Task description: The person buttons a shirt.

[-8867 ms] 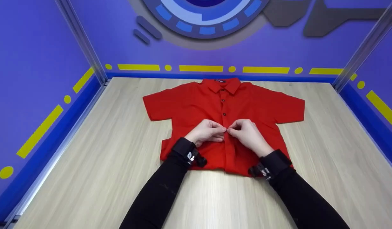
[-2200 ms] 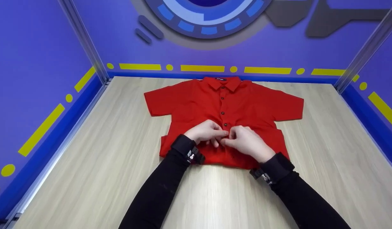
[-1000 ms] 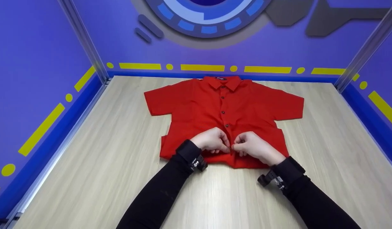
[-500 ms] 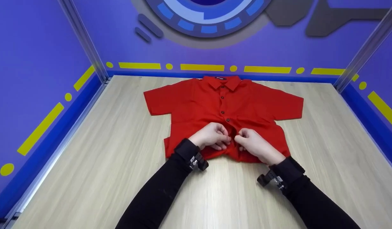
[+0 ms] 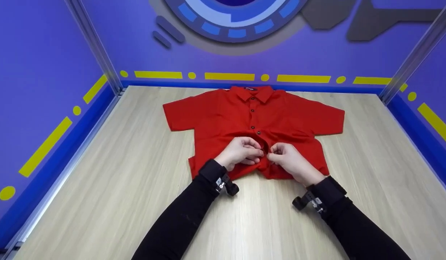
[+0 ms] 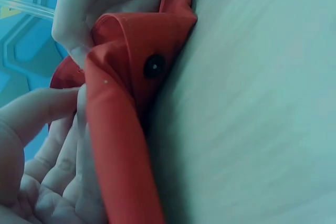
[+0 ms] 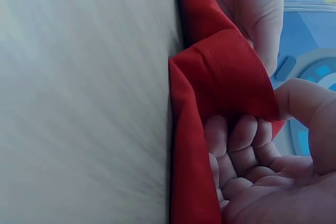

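A red short-sleeved shirt [image 5: 223, 119] lies front up, its collar [image 5: 254, 94] at the far side. Dark buttons run down its front; the lowest one showing in the head view is a button [image 5: 258, 132] just above the hands. My left hand [image 5: 241, 152] pinches one front edge low on the shirt between thumb and fingers. Opposite it, my right hand [image 5: 293, 161] pinches the other edge, fingertips close to the left ones. The cloth between them is raised with a dark gap. A black button [image 6: 154, 66] shows on the folded strip in the left wrist view.
The shirt lies on a pale wood-grain table [image 5: 136, 187]. Blue panels with yellow marks [image 5: 230, 76] stand at the back and both sides, joined by metal posts [image 5: 96, 47]. Each wrist wears a black strap with a small camera [image 5: 230, 187].
Since the oldest frame both hands have worked down the front, and another button shows above them. Over the last second they rose slightly away from me, lifting the edges and drawing the hem up.
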Demonstrator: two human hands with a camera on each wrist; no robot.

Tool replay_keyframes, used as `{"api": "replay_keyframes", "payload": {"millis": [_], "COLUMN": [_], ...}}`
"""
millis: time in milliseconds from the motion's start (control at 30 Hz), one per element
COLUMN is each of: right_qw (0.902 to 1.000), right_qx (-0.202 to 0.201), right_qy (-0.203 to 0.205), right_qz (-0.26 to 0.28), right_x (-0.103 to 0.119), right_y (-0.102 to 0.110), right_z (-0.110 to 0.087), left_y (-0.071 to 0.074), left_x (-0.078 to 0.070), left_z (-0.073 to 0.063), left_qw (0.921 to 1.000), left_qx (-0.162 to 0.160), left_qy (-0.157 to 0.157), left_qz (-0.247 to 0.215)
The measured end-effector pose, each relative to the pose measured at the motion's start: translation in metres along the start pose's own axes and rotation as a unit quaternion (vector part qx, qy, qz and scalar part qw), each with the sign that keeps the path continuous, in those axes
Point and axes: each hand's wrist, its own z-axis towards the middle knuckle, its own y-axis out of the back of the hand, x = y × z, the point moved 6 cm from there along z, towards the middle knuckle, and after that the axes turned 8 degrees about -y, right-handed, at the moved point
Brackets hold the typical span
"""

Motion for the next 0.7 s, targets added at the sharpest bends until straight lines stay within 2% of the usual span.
{"api": "replay_keyframes", "payload": {"millis": [233, 400, 700], "right_qw": [0.9997, 0.9993, 0.9990], "right_qx": [0.001, 0.007, 0.004], "right_qy": [-0.019, -0.021, -0.018], "right_qz": [0.014, 0.031, 0.041], "right_x": [-0.0022, -0.0038, -0.0039], "right_y": [0.0011, 0.0019, 0.0030], "right_z": [0.0005, 0.0006, 0.0011], "left_y": [0.0008, -0.0013, -0.0012], "left_x": [0.0068, 0.0061, 0.0056], "left_z": [0.0012, 0.0019, 0.0013], "left_qw": [0.9995, 0.9988, 0.9983], "left_qx": [0.029, 0.048, 0.055], "left_qy": [0.013, 0.003, -0.001], "left_qz": [-0.001, 0.008, 0.020]}}
